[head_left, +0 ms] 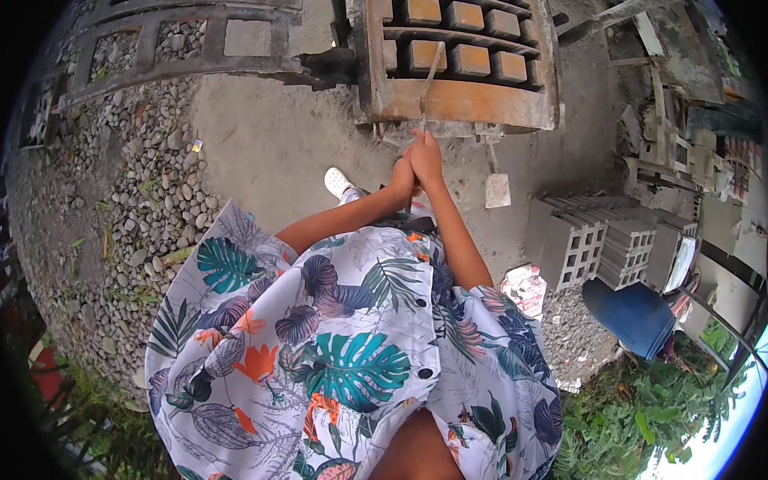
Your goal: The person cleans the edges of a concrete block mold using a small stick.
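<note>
Both my hands are closed around a long thin rod (430,77) in front of my body. My right hand (426,159) grips it higher up, and my left hand (400,178) is just below, touching the right one. The rod's pale far end reaches over the front edge of a heavy metal frame (456,103). Inside that frame sit rows of block-shaped pieces (470,60) with orange-yellow tops and grey sides. Whether the rod touches the frame cannot be made out.
A square pale plate (497,191) on a short bar sticks out below the frame. Grey hollow blocks (574,247) are stacked at right, near a blue drum (626,318). Loose stones (149,181) cover the ground at left, below a dark grid-like frame (212,63). My white shoe (337,182) stands on concrete.
</note>
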A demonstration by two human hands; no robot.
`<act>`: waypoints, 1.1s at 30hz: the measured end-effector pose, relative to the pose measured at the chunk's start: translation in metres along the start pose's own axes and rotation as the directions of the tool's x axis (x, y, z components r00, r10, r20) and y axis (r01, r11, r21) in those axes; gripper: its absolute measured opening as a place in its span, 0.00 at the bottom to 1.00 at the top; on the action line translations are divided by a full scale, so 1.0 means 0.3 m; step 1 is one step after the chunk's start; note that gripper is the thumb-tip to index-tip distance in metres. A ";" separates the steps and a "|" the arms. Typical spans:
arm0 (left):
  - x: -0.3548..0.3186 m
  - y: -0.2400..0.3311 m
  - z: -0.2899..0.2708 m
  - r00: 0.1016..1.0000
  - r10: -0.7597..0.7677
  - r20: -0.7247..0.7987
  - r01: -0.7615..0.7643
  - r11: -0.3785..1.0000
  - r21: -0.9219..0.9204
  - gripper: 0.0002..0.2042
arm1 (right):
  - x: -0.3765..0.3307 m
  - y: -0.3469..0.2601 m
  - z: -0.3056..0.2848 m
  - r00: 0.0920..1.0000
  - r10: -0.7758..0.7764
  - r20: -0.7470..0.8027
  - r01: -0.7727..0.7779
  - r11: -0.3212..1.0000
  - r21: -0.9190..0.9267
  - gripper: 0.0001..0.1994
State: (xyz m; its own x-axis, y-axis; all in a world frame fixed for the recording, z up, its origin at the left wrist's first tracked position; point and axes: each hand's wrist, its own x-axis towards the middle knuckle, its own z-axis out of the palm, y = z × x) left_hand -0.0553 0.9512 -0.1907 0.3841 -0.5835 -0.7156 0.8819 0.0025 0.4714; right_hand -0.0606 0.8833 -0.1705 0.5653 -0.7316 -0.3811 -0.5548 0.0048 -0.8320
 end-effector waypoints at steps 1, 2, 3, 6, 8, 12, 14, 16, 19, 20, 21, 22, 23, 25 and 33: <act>-0.008 0.019 -0.006 0.994 -0.111 0.006 0.111 0.994 -0.009 0.20 | 0.009 -0.006 0.001 1.000 0.009 0.029 -0.008 0.998 -0.066 0.18; -0.016 0.035 -0.005 0.975 -0.220 0.014 0.221 0.975 -0.016 0.20 | 0.015 -0.012 0.001 0.998 0.021 0.056 -0.013 0.991 -0.132 0.17; -0.025 0.046 0.005 0.975 -0.222 0.013 0.222 0.975 -0.012 0.20 | 0.018 -0.017 0.000 0.998 0.022 0.054 -0.015 0.992 -0.128 0.17; -0.069 0.048 0.014 0.974 -0.225 0.018 0.226 0.973 -0.037 0.21 | 0.000 0.015 -0.004 0.994 -0.110 0.027 0.113 0.957 -0.268 0.17; -0.045 0.077 0.027 0.974 -0.221 -0.037 0.221 0.975 -0.009 0.20 | 0.021 -0.036 -0.003 0.997 -0.014 0.078 0.027 0.984 -0.175 0.16; -0.040 0.066 0.022 0.975 -0.220 -0.025 0.220 0.975 0.016 0.20 | -0.002 -0.061 -0.013 0.998 -0.032 0.057 0.041 0.985 -0.165 0.17; -0.040 0.051 0.036 0.977 -0.209 -0.051 0.211 0.977 0.031 0.20 | 0.001 -0.031 -0.023 0.996 -0.081 0.036 0.087 0.973 -0.213 0.17; -0.042 0.047 0.020 0.977 -0.213 -0.019 0.213 0.977 -0.011 0.20 | 0.015 -0.016 -0.011 0.992 -0.099 0.080 0.116 0.963 -0.243 0.16; -0.037 0.041 0.030 0.979 -0.200 -0.034 0.199 0.980 -0.026 0.21 | 0.005 -0.024 -0.015 0.996 -0.025 0.088 0.040 0.984 -0.174 0.16; -0.037 0.047 0.035 0.981 -0.178 -0.074 0.178 0.984 0.001 0.22 | -0.002 -0.044 -0.015 0.996 0.061 0.059 -0.057 0.996 -0.074 0.16; -0.044 0.053 0.030 0.981 -0.179 -0.079 0.180 0.984 -0.002 0.22 | 0.000 -0.024 -0.007 0.996 0.064 0.064 -0.059 0.995 -0.075 0.16; -0.052 0.060 0.041 0.976 -0.215 -0.033 0.216 0.976 0.024 0.23 | 0.013 0.018 -0.016 1.000 -0.010 -0.001 0.010 0.995 -0.102 0.15; -0.053 0.051 0.043 0.968 -0.252 0.006 0.251 0.967 0.039 0.24 | 0.018 0.036 -0.026 0.995 -0.084 -0.053 0.076 0.987 -0.139 0.15; -0.049 0.039 0.038 0.968 -0.245 0.055 0.246 0.969 -0.009 0.24 | 0.029 0.040 -0.038 0.995 -0.101 0.015 0.102 0.983 -0.153 0.15; -0.023 0.027 0.071 0.984 -0.179 -0.018 0.179 0.983 0.047 0.24 | 0.013 -0.034 -0.063 1.000 -0.003 -0.018 0.001 0.997 -0.082 0.15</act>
State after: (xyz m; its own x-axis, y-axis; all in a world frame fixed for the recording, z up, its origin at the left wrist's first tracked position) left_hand -0.0566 0.9379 -0.1709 0.2251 -0.5598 -0.7975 0.9226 -0.1407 0.3592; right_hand -0.0642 0.8674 -0.1559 0.5558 -0.7435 -0.3719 -0.6024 -0.0519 -0.7965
